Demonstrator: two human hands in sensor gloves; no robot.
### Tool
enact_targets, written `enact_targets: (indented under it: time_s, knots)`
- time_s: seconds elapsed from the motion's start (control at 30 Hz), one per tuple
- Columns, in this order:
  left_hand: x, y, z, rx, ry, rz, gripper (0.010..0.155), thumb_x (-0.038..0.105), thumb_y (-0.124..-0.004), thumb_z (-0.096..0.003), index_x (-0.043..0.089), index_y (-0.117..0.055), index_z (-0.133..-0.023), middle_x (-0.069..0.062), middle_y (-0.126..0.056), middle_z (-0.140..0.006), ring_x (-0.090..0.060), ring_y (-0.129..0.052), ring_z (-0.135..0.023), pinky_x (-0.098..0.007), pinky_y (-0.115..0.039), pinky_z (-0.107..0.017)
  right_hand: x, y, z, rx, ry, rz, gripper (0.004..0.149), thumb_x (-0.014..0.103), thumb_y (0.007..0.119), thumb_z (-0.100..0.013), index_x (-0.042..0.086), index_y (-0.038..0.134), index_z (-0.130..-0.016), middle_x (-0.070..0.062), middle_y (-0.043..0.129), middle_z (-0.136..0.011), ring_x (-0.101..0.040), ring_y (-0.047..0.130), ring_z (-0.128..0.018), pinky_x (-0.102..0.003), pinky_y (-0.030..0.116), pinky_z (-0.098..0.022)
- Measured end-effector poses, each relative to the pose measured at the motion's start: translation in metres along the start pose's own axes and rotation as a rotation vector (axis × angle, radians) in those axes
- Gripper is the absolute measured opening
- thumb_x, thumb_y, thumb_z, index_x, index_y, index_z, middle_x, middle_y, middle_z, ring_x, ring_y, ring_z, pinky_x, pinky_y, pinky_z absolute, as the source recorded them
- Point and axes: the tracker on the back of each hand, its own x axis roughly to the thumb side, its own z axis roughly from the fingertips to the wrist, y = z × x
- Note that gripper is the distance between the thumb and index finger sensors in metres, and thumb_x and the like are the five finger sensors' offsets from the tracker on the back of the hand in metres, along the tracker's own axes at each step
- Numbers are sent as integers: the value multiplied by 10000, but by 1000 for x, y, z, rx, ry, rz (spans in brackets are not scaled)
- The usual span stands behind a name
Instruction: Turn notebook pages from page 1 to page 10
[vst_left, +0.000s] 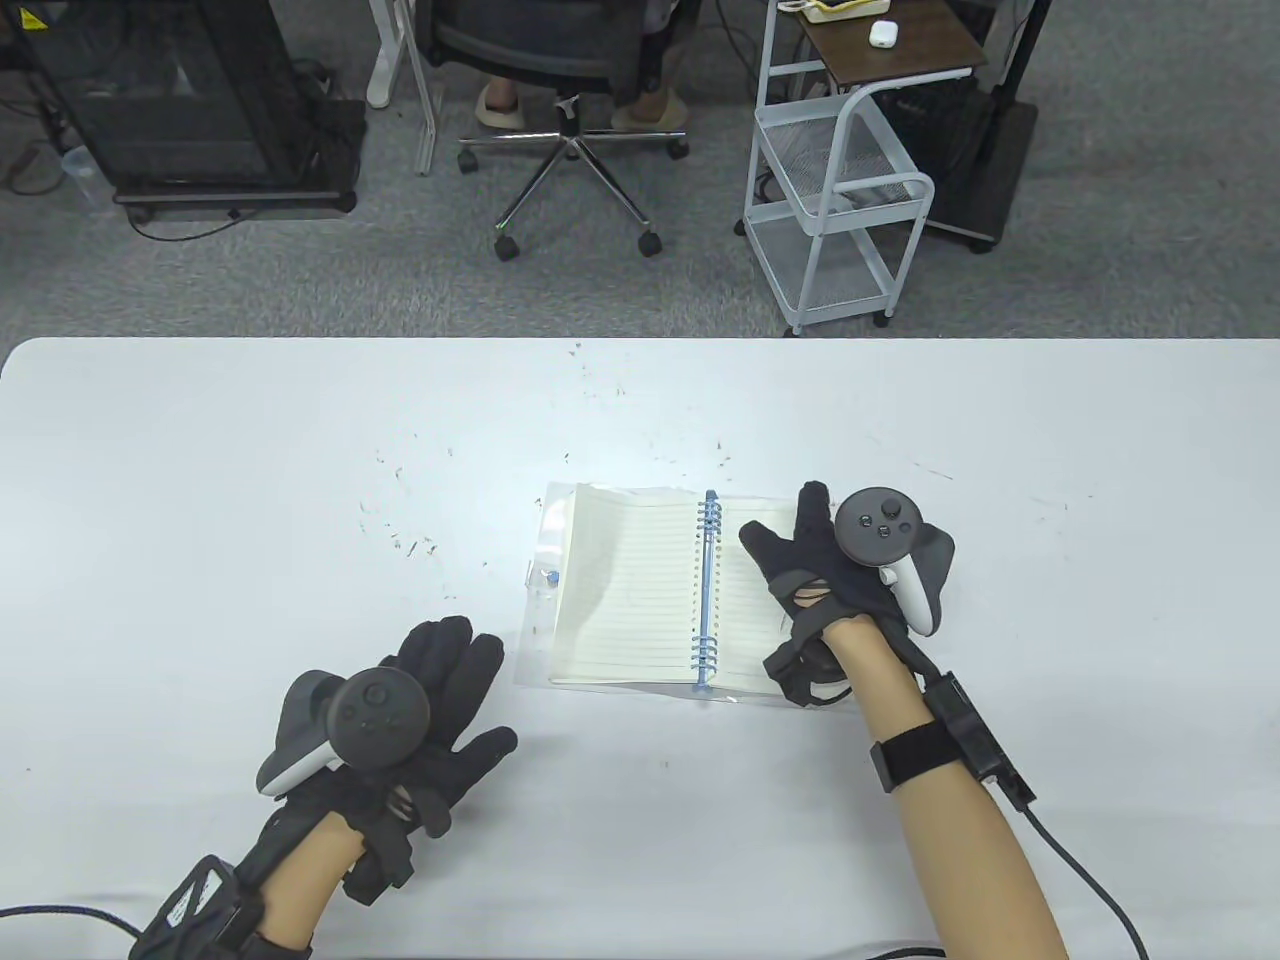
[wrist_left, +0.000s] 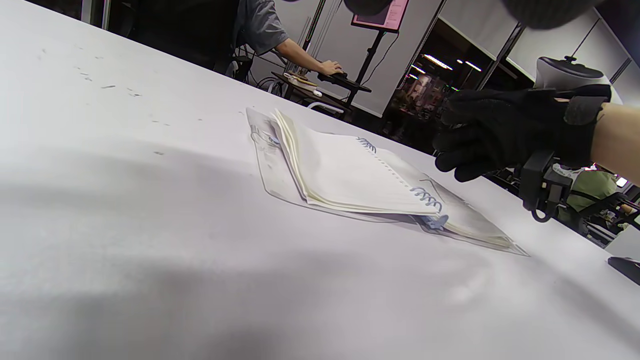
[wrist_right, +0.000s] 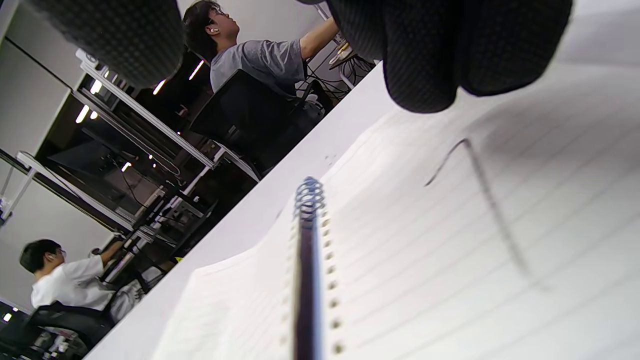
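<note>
Cream lined notebook (vst_left: 640, 590) lies open, blue-ringed.

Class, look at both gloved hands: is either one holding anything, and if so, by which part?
Nothing is plainly held. The left hand is away from the notebook. The right hand is over its right page; a grip cannot be told.

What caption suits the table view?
Gloved right hand over open blue-spiralled lined notebook; left hand beside it on white table.
</note>
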Motion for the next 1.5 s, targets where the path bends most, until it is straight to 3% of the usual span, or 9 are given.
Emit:
enact_targets:
  time_s: [0.1, 0.3, 0.57, 0.73, 0.9, 1.03, 1.2, 1.37, 1.5]
  knots:
    - [0, 0, 0, 4, -1, 0, 862, 686, -633, -446, 241, -371, -1136, -133, -235, -1180, -492, -234, -1127, -708, -344, -733, -7, -1, 1, 28, 17, 97, 886, 639, 721, -509, 89, 235, -1004, -338, 448, -1016, -584, 637, -841, -650, 672, -528]
    - [0, -1, 0, -1, 5, 1, 861, 686, -632, -446, 241, -370, -1135, -131, -234, -1180, -493, -234, -1125, -708, -345, -733, -26, 16, -2, 216, 86, 342, 1007, 745, 691, -494, 114, 84, -992, -365, 169, -1027, -659, 220, -920, -782, 342, -596]
    - [0, -1, -1, -10, 14, 2, 861, 686, -632, -446, 241, -370, -1135, -132, -234, -1180, -491, -233, -1126, -708, -344, -733, -40, 46, -4, 363, 133, 535, 1112, 797, 675, -467, 104, -67, -920, -393, 56, -967, -668, 60, -872, -808, 235, -580]
    - [0, -1, -1, -15, 14, 3, 860, 686, -632, -446, 241, -371, -1135, -131, -234, -1180, -492, -233, -1126, -707, -344, -733, -39, 51, -1, 332, 136, 533, 1092, 761, 668, -467, 90, -75, -903, -384, 45, -957, -659, 53, -866, -811, 226, -570]
    - [0, -1, -1, -12, 11, 2, 861, 686, -631, -447, 239, -370, -1135, -132, -233, -1180, -492, -232, -1126, -708, -344, -732, -30, 51, 2, 289, 100, 516, 1067, 684, 718, -477, 81, -46, -913, -345, 132, -1000, -624, 95, -893, -801, 244, -574]
    - [0, -1, -1, -6, 12, 4, 861, 686, -631, -446, 241, -370, -1135, -132, -234, -1180, -493, -233, -1126, -708, -345, -732, -18, 49, 4, 232, 55, 469, 1036, 545, 820, -474, 68, 23, -934, -300, 285, -1037, -610, 177, -911, -786, 284, -583]
    - [0, -1, -1, -2, 9, 5, 860, 686, -630, -447, 242, -369, -1135, -132, -233, -1180, -492, -234, -1126, -708, -345, -733, -5, 40, 7, 237, 34, 351, 977, 474, 837, -475, 59, 92, -952, -270, 389, -1038, -650, 380, -900, -769, 409, -588]
    - [0, 0, 0, 2, 4, 5, 859, 686, -631, -447, 242, -370, -1135, -132, -233, -1180, -492, -236, -1126, -708, -346, -732, 2, 23, 11, 197, 17, 218, 965, 514, 837, -474, 96, 123, -971, -309, 307, -1022, -644, 667, -833, -725, 609, -556]
    - [0, 0, 0, 7, 2, 7, 860, 686, -631, -448, 240, -370, -1135, -133, -233, -1179, -491, -234, -1126, -708, -345, -733, 1, 5, 13, 130, 55, 101, 963, 515, 832, -474, 79, 133, -973, -442, 243, -934, -551, 820, -763, -664, 710, -518]
